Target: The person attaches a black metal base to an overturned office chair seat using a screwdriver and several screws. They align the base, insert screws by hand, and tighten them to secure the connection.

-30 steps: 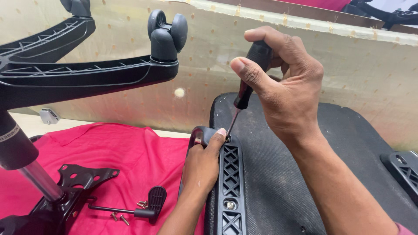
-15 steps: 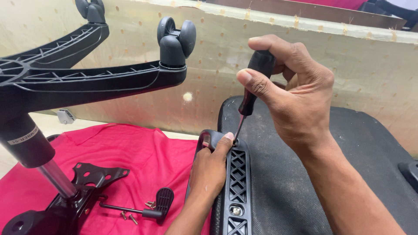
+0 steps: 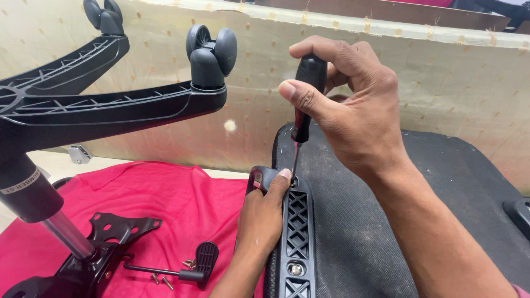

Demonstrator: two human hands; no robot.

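My right hand [image 3: 353,110] grips a black-handled screwdriver [image 3: 306,94] upright, its thin shaft pointing down into the top end of a black plastic armrest bracket [image 3: 297,237]. This bracket has a lattice pattern and lies along the left edge of a black fabric seat cushion [image 3: 414,187]. My left hand [image 3: 264,215] holds the bracket's upper end, with a finger beside the screwdriver tip. A screw head [image 3: 296,269] shows lower in the bracket.
An upturned black chair base [image 3: 105,110] with caster wheels [image 3: 211,52] and a gas cylinder [image 3: 38,204] stands at the left. A red cloth [image 3: 160,215] carries a black metal seat plate [image 3: 116,232], a lever [image 3: 182,269] and loose screws [image 3: 160,278]. A beige panel [image 3: 441,83] runs behind.
The view has shifted slightly; the chair base appears a little further left and lower. My hands and the screwdriver stay at the bracket's top end.
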